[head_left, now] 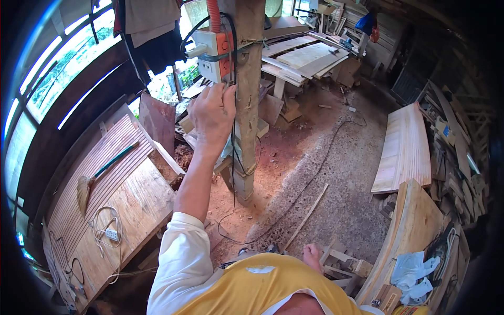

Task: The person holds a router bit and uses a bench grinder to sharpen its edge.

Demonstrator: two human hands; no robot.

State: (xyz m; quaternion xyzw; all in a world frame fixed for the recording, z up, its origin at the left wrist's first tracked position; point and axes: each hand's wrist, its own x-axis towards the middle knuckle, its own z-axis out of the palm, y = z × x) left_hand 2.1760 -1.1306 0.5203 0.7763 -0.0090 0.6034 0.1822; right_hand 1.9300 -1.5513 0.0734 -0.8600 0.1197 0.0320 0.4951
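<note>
Head view shows the left hand [211, 111] raised, fingers curled and anything held hidden, at the underside of a socket box [210, 69], apparently strapped to a post [247, 131] to keep it within reach, while the right hand [312, 256] hangs low, hold unclear.

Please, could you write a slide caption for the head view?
Left hand raised to the lower end of a grey-and-orange socket box on a wooden post, right hand held low.

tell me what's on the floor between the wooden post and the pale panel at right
The head view shows reddish dust near the post, then a dark cable and a thin stick before the panel.
</note>
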